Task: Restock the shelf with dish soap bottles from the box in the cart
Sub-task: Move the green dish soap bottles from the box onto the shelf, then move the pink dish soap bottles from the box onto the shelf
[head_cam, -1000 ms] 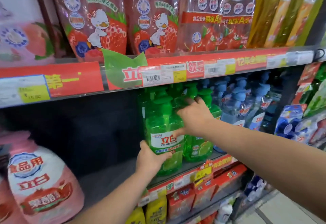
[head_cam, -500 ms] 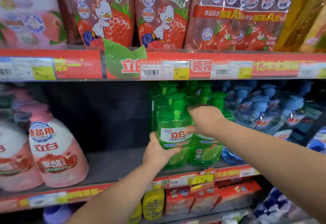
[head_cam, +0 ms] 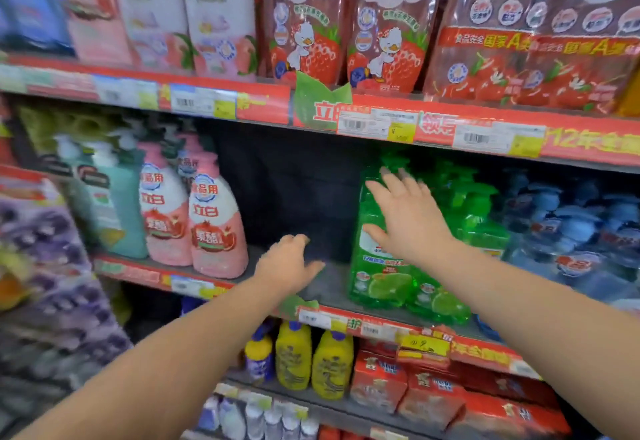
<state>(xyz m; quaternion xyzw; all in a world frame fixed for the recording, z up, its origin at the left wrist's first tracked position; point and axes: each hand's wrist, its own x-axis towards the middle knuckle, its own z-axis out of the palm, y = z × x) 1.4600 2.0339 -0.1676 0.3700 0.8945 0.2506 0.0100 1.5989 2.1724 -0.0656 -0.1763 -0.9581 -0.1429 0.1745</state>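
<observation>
Several green dish soap pump bottles [head_cam: 384, 277] stand on the middle shelf [head_cam: 332, 287], right of a dark bare gap. My right hand [head_cam: 408, 218] hovers in front of the front green bottle with fingers spread and holds nothing. My left hand [head_cam: 291, 264] is lower, over the bare part of the shelf left of the bottles, fingers loose and empty. The cart and the box are out of view.
Pink bottles [head_cam: 214, 225] and teal bottles [head_cam: 107, 204] stand on the shelf's left, blue pump bottles [head_cam: 568, 231] on its right. Refill pouches [head_cam: 311, 24] hang above. Yellow bottles [head_cam: 311, 360] and red boxes [head_cam: 415, 391] fill the lower shelf. Purple packs [head_cam: 48, 301] sit at far left.
Both hands have let go of the green bottles and pulled back, open. The left hand moved left over the bare shelf. The view has swung left.
</observation>
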